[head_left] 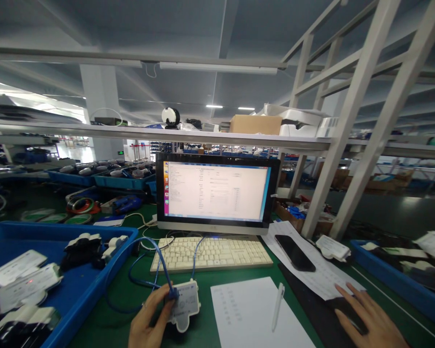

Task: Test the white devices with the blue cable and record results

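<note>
My left hand [152,316] pinches the blue plug [173,293] at six o'clock; cable [164,262] tugs might loosen it. Right hand [371,316] lies open.

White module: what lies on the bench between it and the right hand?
In the head view, between the white module and right hand lie bare green tabletop, a white sheet with a white pen on it, then dark mat.

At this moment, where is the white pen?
In the head view, the white pen lies right of centre on the paper sheet, left of the right hand and below the keyboard.
</note>
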`<state>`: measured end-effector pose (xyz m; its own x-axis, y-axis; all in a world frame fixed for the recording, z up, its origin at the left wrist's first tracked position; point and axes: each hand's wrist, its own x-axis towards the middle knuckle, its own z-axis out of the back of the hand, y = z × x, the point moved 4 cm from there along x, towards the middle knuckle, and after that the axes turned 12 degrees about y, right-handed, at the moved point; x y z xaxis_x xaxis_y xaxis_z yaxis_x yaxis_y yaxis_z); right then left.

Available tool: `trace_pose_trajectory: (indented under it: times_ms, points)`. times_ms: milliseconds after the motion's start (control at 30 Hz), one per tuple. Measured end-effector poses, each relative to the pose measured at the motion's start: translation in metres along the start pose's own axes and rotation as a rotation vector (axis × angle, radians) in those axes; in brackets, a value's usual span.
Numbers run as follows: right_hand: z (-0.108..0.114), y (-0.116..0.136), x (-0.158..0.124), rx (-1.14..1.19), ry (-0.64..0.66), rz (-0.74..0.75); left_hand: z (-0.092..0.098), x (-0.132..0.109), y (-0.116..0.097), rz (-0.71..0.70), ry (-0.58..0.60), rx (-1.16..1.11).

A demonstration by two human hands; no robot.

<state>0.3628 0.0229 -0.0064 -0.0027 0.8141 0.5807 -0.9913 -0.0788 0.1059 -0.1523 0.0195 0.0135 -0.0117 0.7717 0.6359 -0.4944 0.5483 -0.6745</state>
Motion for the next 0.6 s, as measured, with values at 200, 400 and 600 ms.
trace_pose_trajectory:
  times_ms: [200, 400, 600]
  points:
    - [0.012, 0.074, 0.020, -0.070, -0.010, 0.344, -0.001, 0.000, -0.003, -0.023, -0.002, 0.016]
    - [-0.016, 0.150, 0.039, -0.177, 0.183, 0.630, -0.001, 0.001, -0.001, 0.051, 0.010, -0.019]
    - [-0.020, 0.172, 0.052, -0.204, 0.247, 0.706, -0.002, 0.001, -0.006, 0.072, 0.038, -0.078]
